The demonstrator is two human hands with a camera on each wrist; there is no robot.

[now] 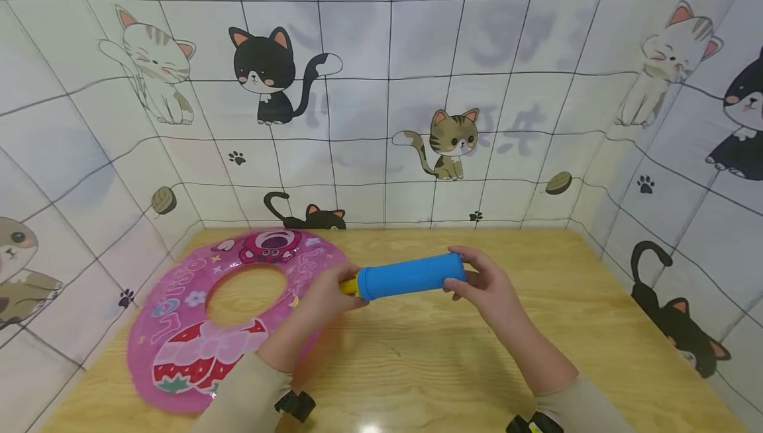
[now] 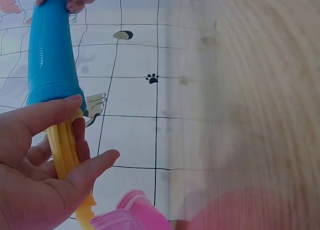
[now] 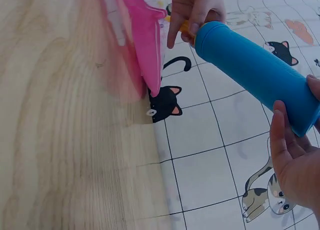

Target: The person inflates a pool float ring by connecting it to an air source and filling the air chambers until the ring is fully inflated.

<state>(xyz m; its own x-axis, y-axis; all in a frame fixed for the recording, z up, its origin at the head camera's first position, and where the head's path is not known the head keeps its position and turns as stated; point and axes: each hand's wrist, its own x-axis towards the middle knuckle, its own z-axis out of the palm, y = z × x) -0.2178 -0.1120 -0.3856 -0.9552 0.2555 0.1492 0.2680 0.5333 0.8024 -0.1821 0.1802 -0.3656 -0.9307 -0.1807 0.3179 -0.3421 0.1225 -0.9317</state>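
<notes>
Head view: I hold a blue tube in the air, slightly tilted, between my two grips. My left grip is clamped around the yellow handle that comes out of the tube's left end. My right grip, a little higher, pinches the tube's other end with digits on opposite sides. Beside and behind my left grip, a pink swim ring with strawberry pictures lies on the wooden worktop, which spreads beneath both grips. Beyond them stands a white wall covering printed with grid lines, cats and paw prints.

Left wrist view: the yellow handle runs across my left grip, fingers behind it, one fingertip reaching the tube's ribbed collar. The tube stretches away to my right grip at the far end.

Right wrist view: my right grip is clamped on the tube's smooth end; the pink swim ring shows near my left grip.
</notes>
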